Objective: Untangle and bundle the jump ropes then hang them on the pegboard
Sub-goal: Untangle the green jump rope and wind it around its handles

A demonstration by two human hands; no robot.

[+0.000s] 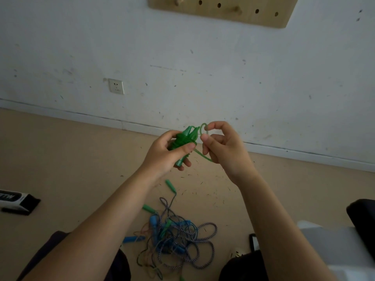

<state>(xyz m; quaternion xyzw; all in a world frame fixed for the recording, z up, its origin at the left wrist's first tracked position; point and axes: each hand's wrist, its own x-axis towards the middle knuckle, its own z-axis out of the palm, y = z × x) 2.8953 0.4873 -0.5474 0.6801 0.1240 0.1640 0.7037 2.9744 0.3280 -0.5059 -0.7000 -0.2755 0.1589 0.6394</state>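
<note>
Left hand (162, 153) grips green rope (183, 141) bundle; right hand (221, 147), at 3 o'clock, pinches its limp, light tail; hold the handles

rope bundle (182, 141) above rope tangle (178, 238) | pegboard (221, 11) on wall (81, 47)

Two hands are in view, the left hand (162, 153) and the right hand (225, 147), and between them one green jump rope (183, 141) wound into a bundle. One tangled pile of ropes (178, 238) lies on the floor; how many ropes it holds cannot be told, but at least three green handles (170, 185) and three blue handles (133, 239) show in it. One wooden pegboard (223, 9) hangs on the wall, carrying two pegs (237, 10) and five visible open holes. One wall socket (116, 86) sits below it.
</note>
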